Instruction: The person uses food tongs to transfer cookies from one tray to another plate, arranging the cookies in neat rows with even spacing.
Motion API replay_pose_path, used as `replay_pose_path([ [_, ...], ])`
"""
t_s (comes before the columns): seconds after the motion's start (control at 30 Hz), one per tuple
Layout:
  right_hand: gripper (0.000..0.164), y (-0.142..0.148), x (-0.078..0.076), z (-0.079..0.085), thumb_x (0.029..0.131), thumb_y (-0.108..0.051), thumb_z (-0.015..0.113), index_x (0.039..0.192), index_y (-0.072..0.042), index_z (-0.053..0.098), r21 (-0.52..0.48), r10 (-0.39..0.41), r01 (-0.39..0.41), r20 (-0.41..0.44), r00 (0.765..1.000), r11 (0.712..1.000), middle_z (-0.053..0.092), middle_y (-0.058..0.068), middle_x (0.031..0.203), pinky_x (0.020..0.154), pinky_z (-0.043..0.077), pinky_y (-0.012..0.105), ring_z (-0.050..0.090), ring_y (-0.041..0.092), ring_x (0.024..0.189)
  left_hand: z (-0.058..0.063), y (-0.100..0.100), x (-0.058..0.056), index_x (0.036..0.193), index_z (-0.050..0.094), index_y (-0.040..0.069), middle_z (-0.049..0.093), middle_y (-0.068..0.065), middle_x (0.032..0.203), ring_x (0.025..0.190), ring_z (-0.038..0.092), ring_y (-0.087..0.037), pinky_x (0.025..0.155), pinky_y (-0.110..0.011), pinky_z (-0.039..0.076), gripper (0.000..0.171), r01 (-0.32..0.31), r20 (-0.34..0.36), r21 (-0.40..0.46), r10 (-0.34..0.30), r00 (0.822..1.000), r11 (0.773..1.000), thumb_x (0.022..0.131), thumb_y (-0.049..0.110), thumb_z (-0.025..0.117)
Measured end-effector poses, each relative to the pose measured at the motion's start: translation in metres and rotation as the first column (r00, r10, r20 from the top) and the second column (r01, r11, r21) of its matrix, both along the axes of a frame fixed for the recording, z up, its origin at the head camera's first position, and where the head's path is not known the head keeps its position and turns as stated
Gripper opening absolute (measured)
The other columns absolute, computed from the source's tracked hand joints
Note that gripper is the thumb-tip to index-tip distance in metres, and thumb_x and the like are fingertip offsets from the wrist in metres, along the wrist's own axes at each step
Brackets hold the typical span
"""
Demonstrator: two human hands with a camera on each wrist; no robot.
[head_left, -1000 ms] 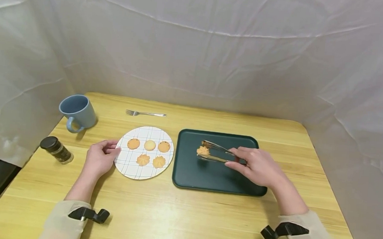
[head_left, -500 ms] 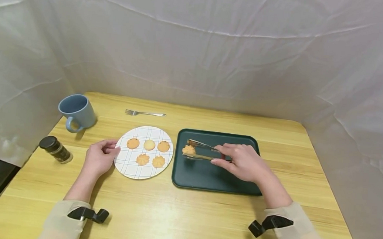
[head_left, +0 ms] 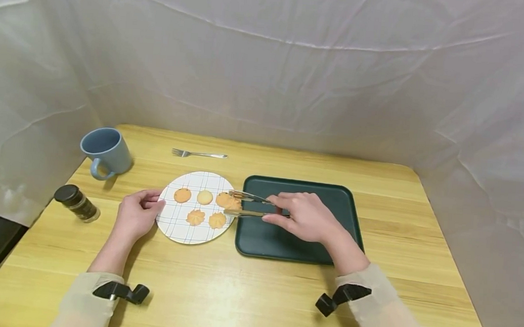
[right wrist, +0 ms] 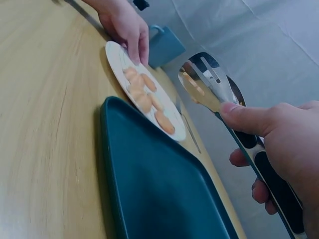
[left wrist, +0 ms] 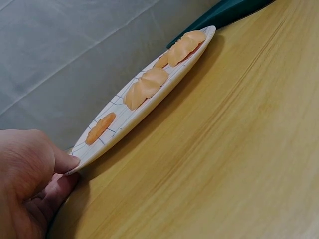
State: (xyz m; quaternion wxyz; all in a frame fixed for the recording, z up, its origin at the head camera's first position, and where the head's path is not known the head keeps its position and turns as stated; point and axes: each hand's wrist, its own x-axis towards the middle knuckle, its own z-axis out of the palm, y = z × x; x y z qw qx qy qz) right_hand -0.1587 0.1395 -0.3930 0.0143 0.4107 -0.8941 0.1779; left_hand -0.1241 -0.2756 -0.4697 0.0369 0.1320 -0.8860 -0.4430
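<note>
My left hand (head_left: 137, 215) pinches the left rim of a round white checked plate (head_left: 173, 228), thumb on top and fingers under the edge. Several cookies lie on the plate, among them a plain round one (head_left: 205, 197) and two ridged ones, such as the ridged cookie (head_left: 196, 217). With my right hand (head_left: 306, 217) I grip metal serving tongs (right wrist: 203, 74) with black handle grips. Between the tong heads sits another ridged cookie (head_left: 235, 204), over the plate's right rim and overlapping a round cookie in the head view.
Right of the plate, a dark green tray (head_left: 279, 246) lies under my right hand. A fork (head_left: 205, 155) is behind the plate. At the left stand a blue mug (head_left: 112, 153) and a tilted-looking spice jar (head_left: 78, 205) with a black lid. Pale fabric (head_left: 267, 83) hangs behind the table.
My right hand has carried the tongs and their cookie leftward from over the tray to the plate's right rim. The left hand and plate have stayed put.
</note>
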Motion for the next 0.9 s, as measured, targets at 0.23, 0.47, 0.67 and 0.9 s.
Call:
replay_pose_path([
  [0.23,0.051,-0.022,-0.006,-0.004,0.104,-0.051,0.065,0.134,-0.012,0.073,0.006,0.053,-0.053,0.011,0.999,0.999,0.069,-0.005,0.097,0.051,0.040,0.025,0.052,0.002,0.061,0.000,0.000,-0.001,0.134,0.068,-0.001,0.070,-0.018,0.117,0.103,0.064,-0.027,0.074,-0.015,0.047,0.036,-0.004,0.013,-0.003,0.004,1.000,1.000,0.104,0.018,0.067],
  [0.47,0.048,-0.044,-0.009,-0.007,0.105,-0.052,0.063,0.133,-0.015,0.073,0.027,0.089,-0.090,0.024,0.996,0.996,0.064,-0.009,0.091,0.050,0.038,0.026,0.047,0.001,0.057,0.000,0.001,0.000,0.134,0.068,-0.002,0.070,-0.019,0.117,0.103,0.064,-0.027,0.075,-0.015,0.047,0.037,-0.002,0.009,0.002,0.002,1.000,1.000,0.103,0.017,0.068],
  [0.67,0.046,-0.060,-0.012,-0.008,0.104,-0.050,0.065,0.135,-0.016,0.073,0.047,0.098,-0.100,0.044,0.994,0.994,0.064,-0.010,0.091,0.052,0.041,0.027,0.049,0.002,0.059,-0.001,0.001,0.000,0.135,0.068,-0.001,0.070,-0.019,0.118,0.103,0.064,-0.026,0.075,-0.015,0.047,0.037,-0.002,0.007,0.001,0.002,1.000,1.000,0.103,0.018,0.068],
  [0.9,0.050,-0.081,-0.016,-0.009,0.105,-0.054,0.062,0.136,-0.016,0.073,0.085,0.111,-0.114,0.040,0.993,0.990,0.068,-0.009,0.097,0.056,0.042,0.026,0.052,0.003,0.065,-0.001,0.000,0.000,0.135,0.069,-0.001,0.070,-0.017,0.117,0.103,0.064,-0.026,0.075,-0.015,0.047,0.037,-0.002,0.006,-0.009,0.002,1.000,1.000,0.104,0.019,0.068],
])
